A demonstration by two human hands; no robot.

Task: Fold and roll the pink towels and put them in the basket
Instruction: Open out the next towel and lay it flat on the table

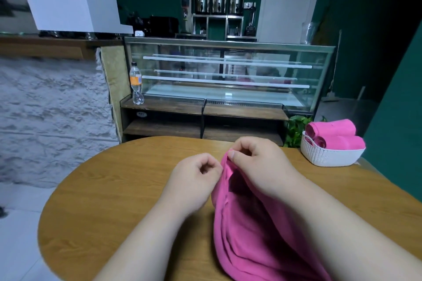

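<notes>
Seemingly mid-fold, the right hand (258,162) pinches the pink towel (251,235) at its far edge, left hand (196,173) curled, grip unclear; next, align corners.

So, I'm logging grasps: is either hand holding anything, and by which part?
The right hand pinches the towel at its top edge. The left hand is curled beside that edge and holds nothing that shows.

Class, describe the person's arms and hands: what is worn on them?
The left hand and right hand are bare: no gloves, rings, watch or bracelet show. The left forearm and right forearm are uncovered, no sleeve in view. The right thumbnail is short and unpainted.
</notes>
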